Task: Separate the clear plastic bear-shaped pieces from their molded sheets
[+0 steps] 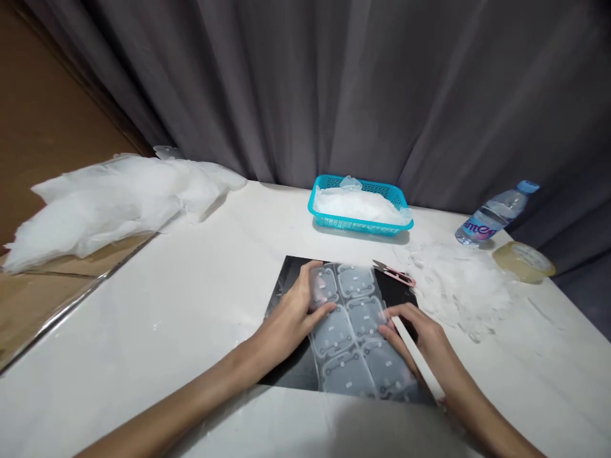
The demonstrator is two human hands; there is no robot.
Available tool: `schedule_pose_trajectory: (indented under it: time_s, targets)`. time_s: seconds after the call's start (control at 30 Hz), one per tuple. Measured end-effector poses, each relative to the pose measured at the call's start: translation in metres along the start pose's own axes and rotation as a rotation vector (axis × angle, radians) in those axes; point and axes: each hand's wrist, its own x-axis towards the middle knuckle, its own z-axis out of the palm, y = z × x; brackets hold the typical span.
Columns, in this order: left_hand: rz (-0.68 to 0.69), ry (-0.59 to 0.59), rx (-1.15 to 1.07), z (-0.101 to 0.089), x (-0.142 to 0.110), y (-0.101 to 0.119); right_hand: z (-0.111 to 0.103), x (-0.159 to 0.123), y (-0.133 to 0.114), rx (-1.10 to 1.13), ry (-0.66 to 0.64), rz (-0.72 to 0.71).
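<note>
A translucent plastic sheet of rounded-square panels lies under the left hand, thumb and fingers spread; the right hand pinches its edge.

letters "ame" and an unclear ending on the label of the clear plastic bottle

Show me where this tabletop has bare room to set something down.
Widest: the mostly bare table between the white pile and black mat. Smaller: between mat and blue basket. Crowded: right of the mat, with scraps, bottle and tape roll; on it, the left hand, right hand and clear plastic.
</note>
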Motion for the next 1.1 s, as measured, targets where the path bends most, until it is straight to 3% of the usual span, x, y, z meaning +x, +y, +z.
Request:
schedule_pose_trajectory:
  time_s: [0.1, 0.23, 0.27, 0.33, 0.43, 0.5, 0.57, 0.7, 0.83, 0.97, 1.1]
  targets:
    - [-0.041, -0.069, -0.010, -0.001, 0.002, -0.002, -0.003, -0.011, -0.005, 0.134, -0.128, 0.124]
    - [-0.010, -0.135, -0.038, -0.008, 0.011, -0.008, -0.008, -0.019, -0.009, 0.333, -0.439, 0.483]
    - [0.012, -0.152, -0.033, -0.010, 0.013, -0.009, -0.011, -0.018, -0.010, 0.329, -0.461, 0.527]
    - [0.057, -0.170, 0.020, -0.011, 0.013, -0.011, -0.017, -0.012, -0.010, 0.215, -0.325, 0.427]
    - [0.127, -0.038, 0.225, -0.003, 0.006, -0.009, -0.030, -0.001, -0.009, -0.049, 0.027, 0.035]
    - [0.189, 0.070, 0.388, 0.006, -0.002, -0.006, -0.039, 0.004, -0.009, -0.124, 0.064, -0.159]
    - [0.278, 0.039, 0.496, 0.015, -0.010, -0.002, -0.046, 0.006, -0.009, -0.150, -0.042, -0.308]
    - [0.375, -0.176, 0.578, 0.028, -0.021, 0.002, -0.047, 0.006, -0.006, -0.213, -0.300, -0.459]
    - [0.372, -0.261, 0.599, 0.027, -0.021, -0.001, -0.040, 0.002, -0.003, -0.117, -0.453, -0.399]
    - [0.395, -0.327, 0.574, 0.013, -0.015, -0.005, -0.030, -0.007, -0.009, 0.028, -0.602, -0.344]
    - [0.443, -0.403, 0.498, -0.002, -0.008, -0.011, -0.027, -0.009, -0.015, -0.011, -0.615, -0.333]
